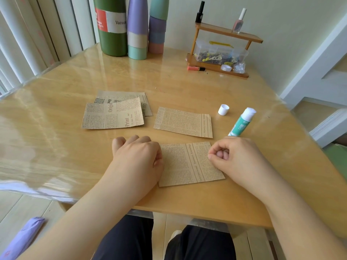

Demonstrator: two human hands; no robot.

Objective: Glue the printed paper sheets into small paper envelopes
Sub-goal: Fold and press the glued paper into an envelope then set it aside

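Observation:
A brown printed paper sheet (187,162) lies flat near the table's front edge, between my hands. My left hand (137,152) rests as a curled fist on its left edge. With curled fingers, my right hand (234,156) sits on the sheet's right edge, thumb tip against the paper. Another printed piece (184,121) lies flat just behind it. At the left, a small pile of printed sheets (112,115) overlaps loosely. An uncapped green and white glue stick (242,121) lies behind my right hand, its lower end hidden. Its white cap (223,109) stands nearby.
The wooden table (75,156) has a glossy clear cover. At the back stand a green flask (112,27) and pastel stacked cups (137,29). A small wooden shelf (219,51) at the back right holds a clear box and nail polish bottles.

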